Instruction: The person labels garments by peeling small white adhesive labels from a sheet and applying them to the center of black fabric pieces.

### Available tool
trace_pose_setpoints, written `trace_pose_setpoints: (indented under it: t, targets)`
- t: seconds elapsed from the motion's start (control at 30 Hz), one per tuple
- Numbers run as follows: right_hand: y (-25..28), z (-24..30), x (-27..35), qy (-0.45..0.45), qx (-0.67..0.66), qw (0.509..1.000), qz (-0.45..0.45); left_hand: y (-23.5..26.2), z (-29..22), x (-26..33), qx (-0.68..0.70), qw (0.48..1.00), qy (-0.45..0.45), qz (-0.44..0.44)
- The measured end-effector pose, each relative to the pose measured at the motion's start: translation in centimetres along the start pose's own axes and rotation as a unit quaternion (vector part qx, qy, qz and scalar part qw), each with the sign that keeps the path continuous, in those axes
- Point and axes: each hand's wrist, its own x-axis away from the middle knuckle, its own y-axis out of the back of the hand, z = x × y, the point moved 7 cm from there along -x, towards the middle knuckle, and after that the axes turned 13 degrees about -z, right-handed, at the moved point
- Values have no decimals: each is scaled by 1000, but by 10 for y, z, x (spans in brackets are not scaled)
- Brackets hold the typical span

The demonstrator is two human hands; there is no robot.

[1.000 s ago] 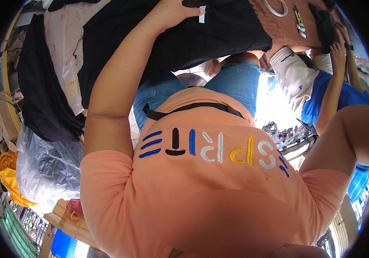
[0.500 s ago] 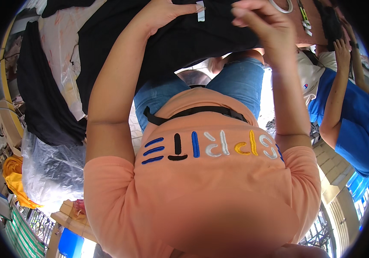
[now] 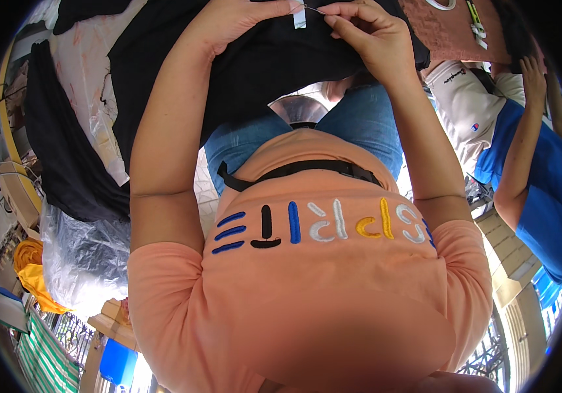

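Black cloth (image 3: 261, 78), apparently a garment, spreads over the table and down towards my lap. On it a small white label (image 3: 300, 18) stands out at the top of the picture. My left hand (image 3: 238, 19) holds the cloth there, its thumb pressed against the label; its other fingers are mostly hidden. Just right of the label, my right hand (image 3: 373, 36) pinches the end of a thin, needle-like piece (image 3: 314, 9) between thumb and forefinger. This piece reaches to the label, and is too fine to tell needle from thread.
A white ring-shaped roll (image 3: 448, 5) and a green-and-black cutter (image 3: 475, 23) lie on the brown tabletop (image 3: 435, 33). At the right is a co-worker in a blue top (image 3: 543, 170). More black cloth (image 3: 65, 131) and clear plastic (image 3: 84, 255) are at the left.
My right hand, raised and blurred before, has come left and down to the label. My left hand stays at the label, which has shifted slightly left with the cloth.
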Motion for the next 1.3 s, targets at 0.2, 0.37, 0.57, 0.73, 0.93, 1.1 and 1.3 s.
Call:
trace_pose_setpoints:
  t: [0.2,0.37,0.57,0.73,0.93,1.1,1.3]
  targets:
    - [0,-1,1,-8,9,1000,-1,-1,1,0,21,1000,8,8]
    - [0,0,0,-5,11,1000,-2,-2,0,0,28,1000,5,13]
    - [1,-2,0,-7,5,1000,0,-3,-2,1,20,1000,4,11]
    - [-1,2,-1,0,17,1000,8,-3,-2,1,4,1000,4,8]
    - [-3,1,-7,4,-4,1000,6,-2,0,0,18,999,-3,32]
    - [-9,-7,-8,-34,1,999,7,-5,-2,0,3,1000,-14,10]
    - [-19,56,0,150,151,977,-7,-9,-2,0,19,999,-39,-12]
